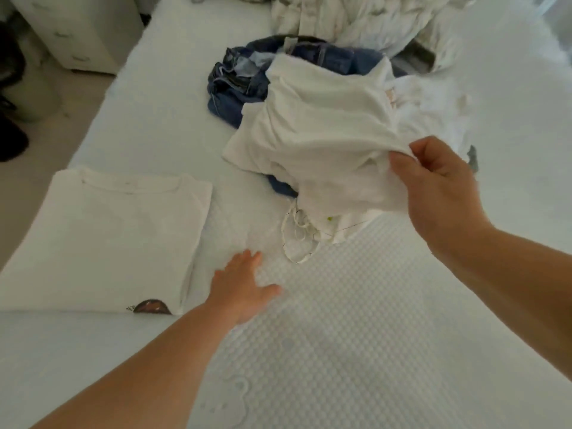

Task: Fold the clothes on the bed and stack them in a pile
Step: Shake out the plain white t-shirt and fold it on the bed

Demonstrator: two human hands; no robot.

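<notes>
White crumpled cotton garment [325,134] pinched by right hand [439,187] above unsorted heap | left hand [244,286] flat, fingers spread, on quilted bed [356,335] | risk: blue denim jeans [244,85] beneath snag, drag; folded white T-shirt [102,236] pile nearby disturbed

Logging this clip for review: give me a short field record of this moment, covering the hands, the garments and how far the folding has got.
left hand: open, fingers spread, over bare mattress
right hand: pinches the edge of a white garment, lifting it
folded shirt: white, flat at the left, neckline away from the camera
unfolded pile: jeans under the lifted garment, more white items beside it
far end: crumpled white bedding
progress: one item folded, the rest still to do
</notes>
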